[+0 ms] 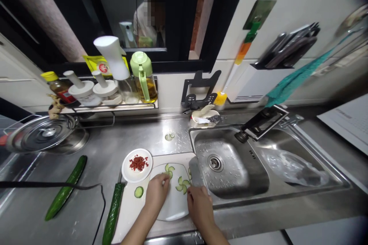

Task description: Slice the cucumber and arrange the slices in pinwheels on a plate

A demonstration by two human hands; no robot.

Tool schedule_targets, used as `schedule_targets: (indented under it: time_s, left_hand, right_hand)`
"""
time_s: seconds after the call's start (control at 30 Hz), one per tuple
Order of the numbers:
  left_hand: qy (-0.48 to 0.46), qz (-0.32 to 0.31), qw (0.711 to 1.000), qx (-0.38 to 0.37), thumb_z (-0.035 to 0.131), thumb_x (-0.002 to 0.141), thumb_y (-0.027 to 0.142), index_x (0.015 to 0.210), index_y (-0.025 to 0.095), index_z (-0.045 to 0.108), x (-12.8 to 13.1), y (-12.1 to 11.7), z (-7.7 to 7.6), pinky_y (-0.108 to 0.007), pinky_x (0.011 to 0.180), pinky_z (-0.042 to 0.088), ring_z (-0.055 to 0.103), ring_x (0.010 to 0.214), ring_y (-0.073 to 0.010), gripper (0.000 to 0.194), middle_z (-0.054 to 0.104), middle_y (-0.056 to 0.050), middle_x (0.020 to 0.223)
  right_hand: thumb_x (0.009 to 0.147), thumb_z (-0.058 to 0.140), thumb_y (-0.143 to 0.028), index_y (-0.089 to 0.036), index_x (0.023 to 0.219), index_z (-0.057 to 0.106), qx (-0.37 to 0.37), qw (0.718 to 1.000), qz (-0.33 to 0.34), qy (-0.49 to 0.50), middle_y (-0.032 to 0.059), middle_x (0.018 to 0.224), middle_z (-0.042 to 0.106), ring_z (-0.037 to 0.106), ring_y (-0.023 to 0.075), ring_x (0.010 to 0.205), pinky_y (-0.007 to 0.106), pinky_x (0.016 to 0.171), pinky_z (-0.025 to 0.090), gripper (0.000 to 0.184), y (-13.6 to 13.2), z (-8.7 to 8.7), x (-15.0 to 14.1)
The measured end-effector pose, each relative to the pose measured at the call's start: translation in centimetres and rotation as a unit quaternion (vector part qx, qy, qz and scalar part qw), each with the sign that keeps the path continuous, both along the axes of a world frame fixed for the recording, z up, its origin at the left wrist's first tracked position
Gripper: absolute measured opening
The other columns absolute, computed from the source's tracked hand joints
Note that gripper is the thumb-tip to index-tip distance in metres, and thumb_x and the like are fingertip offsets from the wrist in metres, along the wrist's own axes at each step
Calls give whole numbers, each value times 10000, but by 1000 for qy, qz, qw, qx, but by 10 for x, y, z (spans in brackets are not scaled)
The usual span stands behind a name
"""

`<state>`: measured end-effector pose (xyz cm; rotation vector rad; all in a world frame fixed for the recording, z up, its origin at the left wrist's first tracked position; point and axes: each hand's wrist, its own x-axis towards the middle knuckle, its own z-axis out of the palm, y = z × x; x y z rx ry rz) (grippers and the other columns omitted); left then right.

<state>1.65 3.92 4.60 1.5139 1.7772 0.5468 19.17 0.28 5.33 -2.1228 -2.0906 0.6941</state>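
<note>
A white plate (pixel 172 208) lies on a pale cutting board (pixel 130 214), with thin curved cucumber slices (pixel 183 185) set in small groups on it. My left hand (pixel 156 193) is over the plate's left side, its fingers pinched at the edge of the upper cucumber slices (pixel 169 170). Over the plate's right edge is my right hand (pixel 200 203), fingers curled together beside the lower group; what they hold is hidden. A round cucumber piece (pixel 138 192) rests on the board left of my left hand. Above it, a small white dish (pixel 126 170) contains red dried berries (pixel 138 163).
One cucumber (pixel 113 214) lies along the board's left edge, another (pixel 67 187) farther left near a black cable (pixel 100 199). On the right is a steel sink (pixel 230 183) with a black faucet (pixel 258 122). A lidded pot (pixel 48 134) and a shelf holding an oil bottle (pixel 143 78) stand behind.
</note>
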Motion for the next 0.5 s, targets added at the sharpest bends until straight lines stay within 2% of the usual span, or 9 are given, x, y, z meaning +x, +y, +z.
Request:
schedule_targets:
  time_s: [0.1,0.2,0.27,0.37,0.5]
  left_hand:
    - [27,65,998,0,486,781,244,813,216,683,-31,-17,-1,-257,738,435,622,738,-165,202,712,-28,860]
    - [68,117,991,-18,481,777,284,831,220,679,-62,-35,-7,-248,722,441,630,761,-172,216,710,-30,874]
    - [89,149,984,-31,486,773,316,929,219,673,-78,-45,-13,-245,726,448,638,773,-178,262,707,-35,877]
    - [123,178,975,-44,485,770,338,1009,199,657,-92,-57,-22,-255,767,455,648,825,-195,325,697,-61,940]
    - [146,180,971,-54,477,772,293,1052,175,642,-94,-63,-31,-254,834,441,645,916,-203,346,681,-88,1035]
  right_hand:
    - [837,450,-136,-240,804,605,4,1000,12,8,26,836,658,524,231,912,317,692,311,190,-6,-6,-1]
    - [839,459,-153,-240,812,604,6,999,38,12,29,826,653,523,229,912,318,697,311,172,-12,-11,-5]
    - [845,455,-159,-238,807,599,5,998,58,13,28,819,652,523,225,907,316,688,309,168,-15,-13,-10]
    - [848,450,-148,-236,801,593,8,996,86,12,24,829,654,520,221,911,314,686,306,175,-18,-15,-17]
    - [851,447,-149,-235,791,584,18,991,131,3,25,830,652,518,216,905,315,687,302,173,-21,-18,-24]
